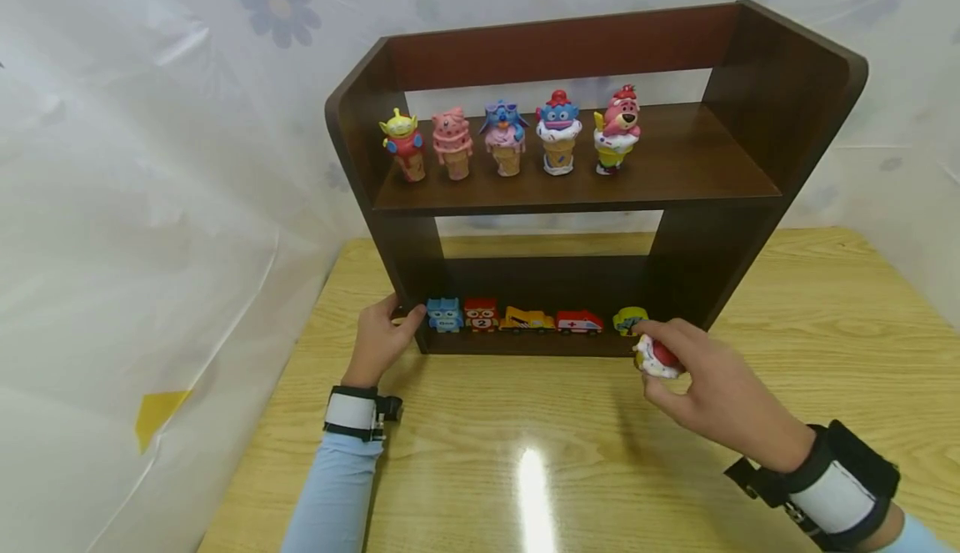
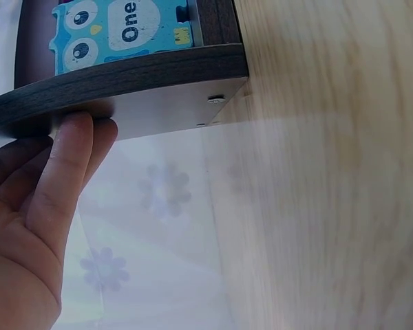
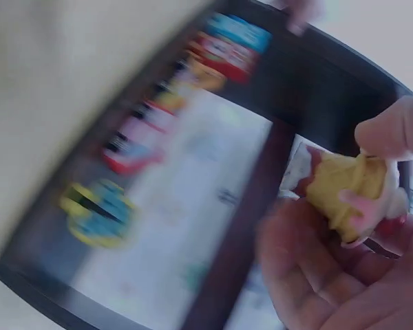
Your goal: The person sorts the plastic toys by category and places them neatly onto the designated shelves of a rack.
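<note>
Before the dark wooden shelf (image 1: 540,194), right hand (image 1: 712,399) round a lumpy red-and-white figure (image 1: 658,359)

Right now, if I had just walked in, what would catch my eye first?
A dark wooden shelf unit on a table, its upper shelf lined with five cartoon ice-cream cone figures. Along the bottom shelf runs a row of small toy blocks and cars. In front, the right hand grips a red, white and yellow toy; the left hand touches the shelf's corner.

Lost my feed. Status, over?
Left hand steadies shelf corner. Right hand grips toy before bottom shelf. Nothing blocking.
</note>
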